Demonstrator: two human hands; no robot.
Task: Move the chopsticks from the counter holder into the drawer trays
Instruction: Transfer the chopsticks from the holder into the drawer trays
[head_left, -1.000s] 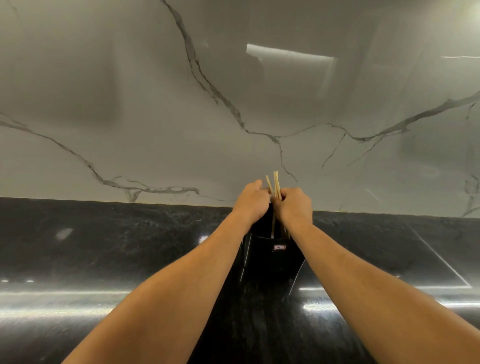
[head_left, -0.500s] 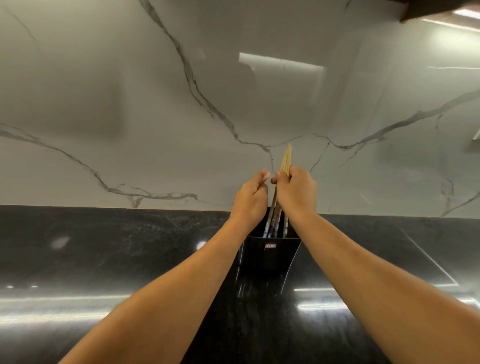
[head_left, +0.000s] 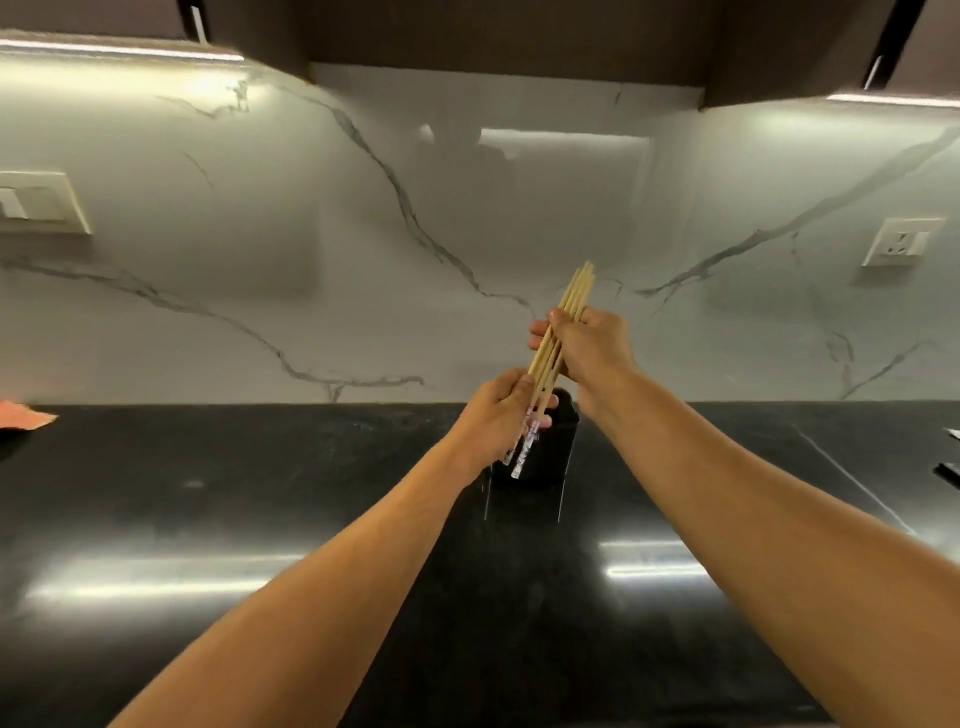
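A bundle of several pale wooden chopsticks (head_left: 569, 304) with patterned white-blue lower ends is held tilted in the air, clear of the black holder (head_left: 545, 467) that stands on the dark counter near the back wall. My right hand (head_left: 592, 348) grips the upper part of the bundle. My left hand (head_left: 498, 410) is closed around the lower part, just above the patterned tips, in front of the holder's top. The drawer and its trays are not in view.
The glossy black counter (head_left: 260, 493) runs along a white marble backsplash. An orange cloth (head_left: 26, 418) lies at the far left and dark objects (head_left: 950, 475) at the far right edge. Wall sockets (head_left: 901, 241) and dark upper cabinets (head_left: 493, 36) are above.
The chopsticks have been lifted out of the holder and tilted. My right hand rose with them, and my left hand took hold of the lower part. The camera view tilted up.
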